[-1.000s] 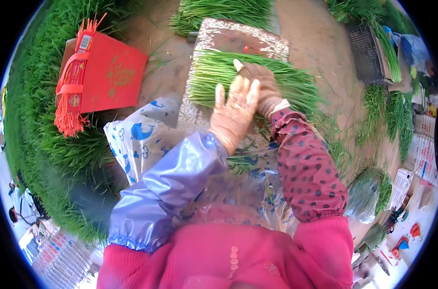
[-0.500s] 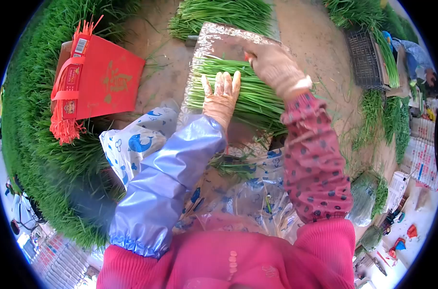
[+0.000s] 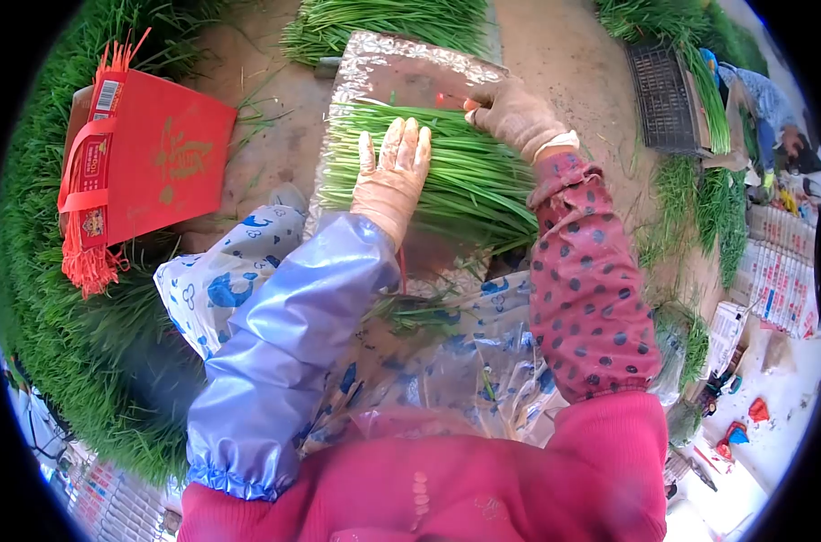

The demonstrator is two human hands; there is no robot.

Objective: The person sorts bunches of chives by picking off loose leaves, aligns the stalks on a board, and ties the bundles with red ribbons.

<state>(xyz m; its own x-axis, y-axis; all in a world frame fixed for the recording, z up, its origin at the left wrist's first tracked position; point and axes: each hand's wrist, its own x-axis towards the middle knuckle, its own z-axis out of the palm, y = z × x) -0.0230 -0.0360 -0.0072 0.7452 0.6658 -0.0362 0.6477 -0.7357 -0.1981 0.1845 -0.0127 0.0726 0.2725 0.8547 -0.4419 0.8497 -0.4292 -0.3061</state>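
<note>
A thick bundle of green chives (image 3: 464,181) lies across a worn board with a white floral border (image 3: 333,95). My left hand (image 3: 394,185), in a stained pale glove, rests flat on the bundle with its fingers stretched out. Beyond the bundle's upper right side, my right hand (image 3: 519,117) is closed, also gloved. A small red-orange thing shows at its fingertips, too little visible to name. Loose green bits (image 3: 419,312) lie at the board's near edge.
A red box (image 3: 171,154) with red strips on it stands at left, beside massed greens (image 3: 40,298). More chives (image 3: 383,27) lie beyond the board. A black crate (image 3: 661,95) is at right, with another person (image 3: 767,108) past it. Plastic sheeting (image 3: 483,361) lies near me.
The whole view has shifted, so the scene sits further left. My right hand has moved rightward relative to the board. My left hand stays on the chives.
</note>
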